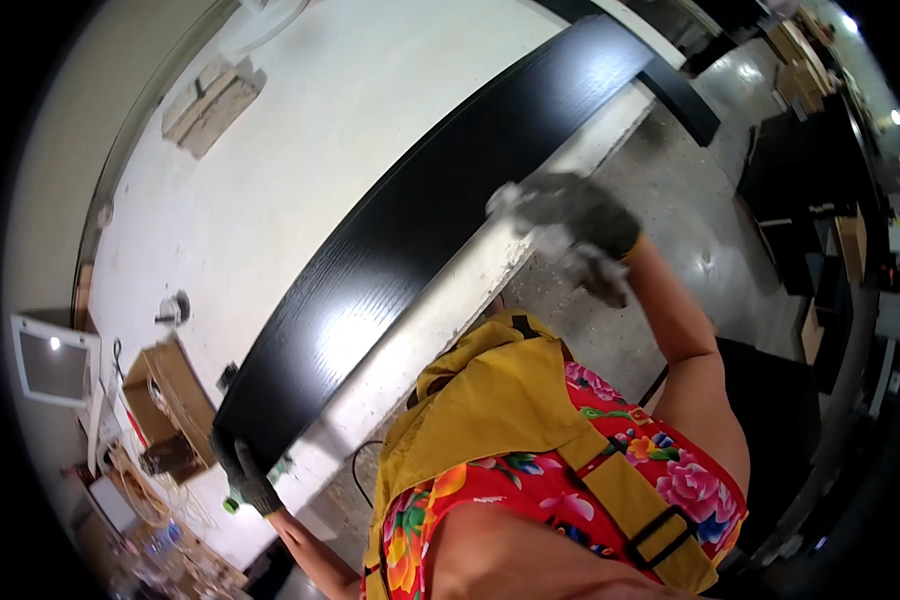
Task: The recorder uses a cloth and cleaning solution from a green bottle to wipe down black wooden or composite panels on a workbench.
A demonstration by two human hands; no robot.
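Observation:
A long black board (410, 220) with a wood-grain surface lies slantwise along the near edge of a white table (300, 130). At its lower left end, my left hand (245, 478) in a dark glove is closed round the board's edge, with the fingers along the end. My right hand (570, 210), also in a dark glove, is beside the board's near long edge, right of its middle. Closed in it is a greyish-white rag (588, 268), part of which hangs below the hand. Motion blurs this hand and the rag; whether the rag touches the board I cannot tell.
A worn block (210, 105) rests on the table's far left. An open cardboard box (170, 395) stands left of the board, with a white-framed panel (55, 358) farther out. Another dark strip (682, 100) juts past the table's far right edge. Dark panels (795, 180) stand on the right.

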